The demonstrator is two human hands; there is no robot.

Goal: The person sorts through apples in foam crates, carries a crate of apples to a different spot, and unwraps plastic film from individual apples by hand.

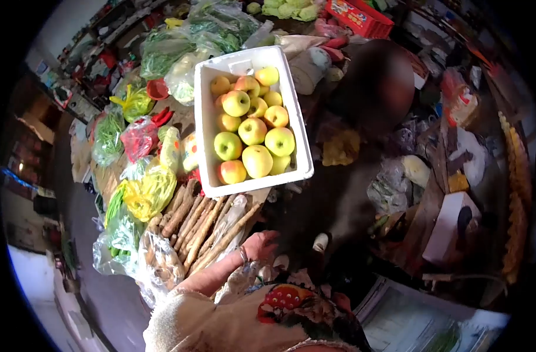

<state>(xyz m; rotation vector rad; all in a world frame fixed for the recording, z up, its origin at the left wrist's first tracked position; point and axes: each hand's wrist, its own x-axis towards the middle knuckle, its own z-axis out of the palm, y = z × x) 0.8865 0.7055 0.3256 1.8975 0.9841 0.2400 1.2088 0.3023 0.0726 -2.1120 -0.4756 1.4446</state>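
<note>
My left hand (261, 245) is in front of my body, below the white foam box and just right of a bundle of long brown roots (200, 226). It holds nothing that I can see, and its fingers look loosely stretched out. A bracelet (242, 254) circles that wrist. The white foam box (306, 158) sits tilted at the edge of the produce, with yellow-green and red-blushed apples (253, 131) inside. Clear plastic (162, 261) wraps part of the roots. My right hand is out of sight.
Bagged greens (218, 29), a yellow bag (150, 193) and red peppers (162, 116) surround the box on the left and back. A red crate (362, 17) stands behind. On the right are a clear bag of vegetables (390, 185) and a white box (450, 226).
</note>
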